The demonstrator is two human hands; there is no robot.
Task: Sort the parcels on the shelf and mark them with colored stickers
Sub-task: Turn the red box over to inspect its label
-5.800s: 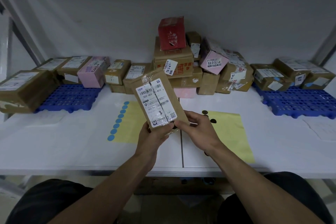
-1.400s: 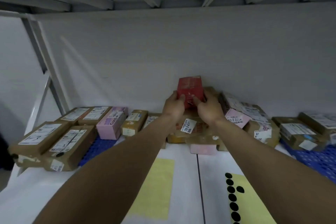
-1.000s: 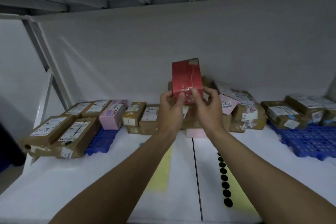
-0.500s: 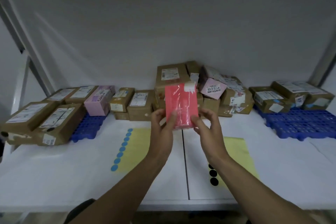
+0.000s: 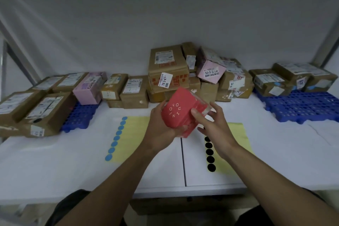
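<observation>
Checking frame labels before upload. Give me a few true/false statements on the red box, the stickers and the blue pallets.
1. The left hand and right hand both hold the red box. True.
2. The red box rests on top of the pile. False: it is held in front of the pile, above the shelf.
3. The blue stickers lie left of the black stickers. True.
4. The right blue pallet carries nothing. False: brown parcels sit on it.
</observation>
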